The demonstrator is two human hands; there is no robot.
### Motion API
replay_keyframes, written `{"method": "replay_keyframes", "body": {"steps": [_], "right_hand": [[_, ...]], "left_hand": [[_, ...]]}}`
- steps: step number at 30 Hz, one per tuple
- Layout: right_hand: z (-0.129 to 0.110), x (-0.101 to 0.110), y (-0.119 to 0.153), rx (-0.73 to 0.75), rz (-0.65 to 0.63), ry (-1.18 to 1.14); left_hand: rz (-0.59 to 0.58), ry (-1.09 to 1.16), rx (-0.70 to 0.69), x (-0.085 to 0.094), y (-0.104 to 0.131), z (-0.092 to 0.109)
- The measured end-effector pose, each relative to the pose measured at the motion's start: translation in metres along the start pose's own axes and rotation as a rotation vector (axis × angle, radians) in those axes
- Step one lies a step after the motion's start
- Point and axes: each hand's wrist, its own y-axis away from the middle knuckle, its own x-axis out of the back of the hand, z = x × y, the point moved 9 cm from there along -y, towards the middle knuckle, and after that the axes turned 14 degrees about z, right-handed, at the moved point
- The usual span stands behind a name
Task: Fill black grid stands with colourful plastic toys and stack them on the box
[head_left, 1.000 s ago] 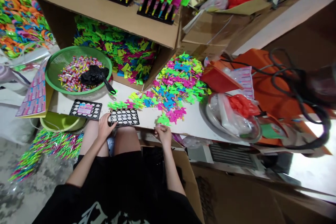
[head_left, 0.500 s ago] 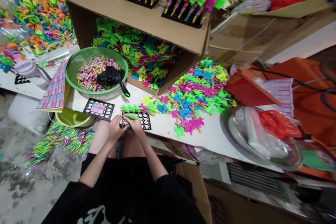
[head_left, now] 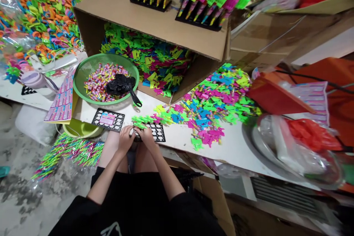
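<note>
My left hand (head_left: 126,139) and my right hand (head_left: 145,136) meet at the table's front edge, over the left end of a black perforated tray (head_left: 157,132). The right fingers are closed round a small green plastic piece (head_left: 141,125). The left fingers are curled at the same spot; what they hold is too small to make out. A row of green pieces (head_left: 143,118) lies just behind the hands. To the left sits another black perforated tray (head_left: 117,118) with a pink and blue card (head_left: 107,118) on it.
A green colander (head_left: 79,90) holds small candy tubes and a black bag. Behind stands an open cardboard box (head_left: 155,22) full of plastic pieces, with filled racks on top. Colourful pieces (head_left: 215,99) spread rightward, towards a metal basin (head_left: 336,177). A yellow-green bowl (head_left: 83,129) is at left.
The whole view has shifted, so things appear slightly lower and farther right. The green piece at my right hand looks less stretched out across the fingers than before. Both hands remain together.
</note>
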Motion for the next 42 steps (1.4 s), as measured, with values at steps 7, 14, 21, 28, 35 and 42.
{"method": "replay_keyframes", "body": {"steps": [7,14,21,28,35,42], "right_hand": [[0.006,-0.003,-0.004,-0.032,0.036,0.136],[0.002,-0.001,-0.001,-0.067,-0.028,-0.081],[0.027,0.069,0.015,-0.141,0.051,-0.169],[0.060,0.108,0.003,-0.248,0.229,-0.105],[0.032,0.074,-0.012,-0.183,0.162,0.127],[0.032,0.076,-0.013,-0.216,0.185,0.261]], "left_hand": [[0.023,-0.029,0.027,-0.002,-0.011,0.003],[0.011,-0.042,-0.017,0.001,-0.018,0.009],[0.142,-0.044,0.107,0.009,-0.024,0.006],[0.221,-0.207,0.110,-0.008,-0.033,0.009],[0.213,-0.245,0.119,-0.016,-0.032,0.005],[0.119,-0.145,0.167,-0.021,-0.033,-0.003]]}}
